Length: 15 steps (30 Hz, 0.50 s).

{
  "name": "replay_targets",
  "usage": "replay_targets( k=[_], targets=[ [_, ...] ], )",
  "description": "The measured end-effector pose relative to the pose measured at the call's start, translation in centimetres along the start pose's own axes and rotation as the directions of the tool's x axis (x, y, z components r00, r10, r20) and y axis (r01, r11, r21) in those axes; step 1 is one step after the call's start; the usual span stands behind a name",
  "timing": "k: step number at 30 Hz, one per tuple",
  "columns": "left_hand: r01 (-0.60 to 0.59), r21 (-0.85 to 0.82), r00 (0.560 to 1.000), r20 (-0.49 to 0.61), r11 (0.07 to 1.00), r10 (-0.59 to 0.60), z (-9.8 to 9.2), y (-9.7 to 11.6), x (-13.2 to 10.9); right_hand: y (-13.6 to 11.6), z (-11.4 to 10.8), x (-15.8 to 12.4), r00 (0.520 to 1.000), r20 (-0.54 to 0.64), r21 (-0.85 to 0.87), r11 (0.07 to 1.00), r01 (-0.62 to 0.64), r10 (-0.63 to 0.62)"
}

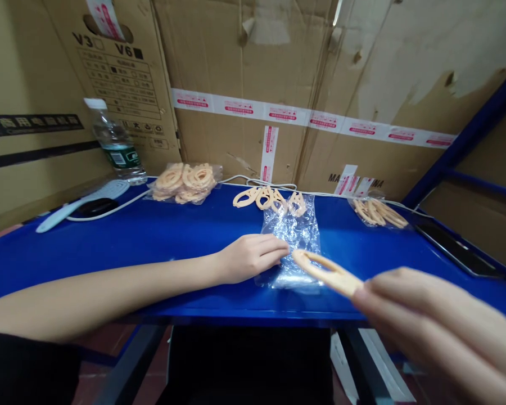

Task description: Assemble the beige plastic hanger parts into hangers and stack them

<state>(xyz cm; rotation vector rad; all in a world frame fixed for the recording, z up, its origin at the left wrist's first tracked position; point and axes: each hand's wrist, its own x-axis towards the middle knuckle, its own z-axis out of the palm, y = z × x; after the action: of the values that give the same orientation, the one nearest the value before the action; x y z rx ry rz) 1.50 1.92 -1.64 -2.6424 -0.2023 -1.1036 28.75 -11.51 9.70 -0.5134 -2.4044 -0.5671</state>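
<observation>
My left hand [251, 256] rests on the blue table [152, 242] with curled fingers pressing the left edge of a clear plastic bag [293, 239]. My right hand [442, 332], close to the camera at the lower right, pinches one end of a peach plastic clip [325, 271]. The clip's free end points left over the near end of the bag. Several loose peach clips [270, 199] lie at the bag's far end.
A bag packed with peach clips [185, 183] lies at the back left, another [377, 212] at the back right. A water bottle [116, 143], a white cable [109, 211] and a pale handled tool [80, 203] sit at the far left. Cardboard boxes [278, 84] wall the back. A dark flat device [455, 247] lies at the right.
</observation>
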Motion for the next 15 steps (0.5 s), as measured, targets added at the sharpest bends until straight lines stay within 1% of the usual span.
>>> replay_targets(
  k=[1,2,3,5,8,10,13,15],
  targets=[
    [0.000,-0.007,1.000,0.001,1.000,0.000,0.0,0.0,0.0,-0.8,0.2,0.4,0.993,0.058,0.007,0.995,0.099,-0.100],
    [-0.002,-0.012,1.000,0.000,1.000,0.002,0.0,0.0,0.0,-1.3,0.7,0.8,0.977,0.130,-0.003,0.985,0.172,-0.170],
    [-0.002,-0.013,1.000,-0.003,1.000,0.002,0.0,0.0,0.0,-1.7,1.4,1.2,0.961,0.195,-0.021,0.978,0.206,-0.198],
    [0.002,-0.015,1.000,-0.011,1.000,-0.002,0.0,0.1,0.0,-2.1,3.2,1.6,0.940,0.281,-0.066,0.973,0.222,-0.196],
    [0.029,-0.025,0.999,-0.022,0.999,-0.029,0.2,0.2,0.0,-2.0,6.3,1.5,0.923,0.337,-0.198,0.944,0.263,-0.186],
    [0.035,-0.018,0.999,-0.017,0.999,-0.036,0.3,0.2,-0.1,-1.8,7.9,1.2,0.915,0.360,-0.280,0.914,0.292,-0.182],
    [0.003,0.015,1.000,0.015,1.000,-0.003,0.4,0.1,-0.1,-1.9,9.4,0.9,0.910,0.381,-0.359,0.881,0.308,-0.163],
    [-0.016,0.020,0.999,0.032,1.000,0.015,0.3,0.1,-0.1,-2.2,9.9,0.8,0.917,0.383,-0.420,0.863,0.282,-0.113]
  ],
)
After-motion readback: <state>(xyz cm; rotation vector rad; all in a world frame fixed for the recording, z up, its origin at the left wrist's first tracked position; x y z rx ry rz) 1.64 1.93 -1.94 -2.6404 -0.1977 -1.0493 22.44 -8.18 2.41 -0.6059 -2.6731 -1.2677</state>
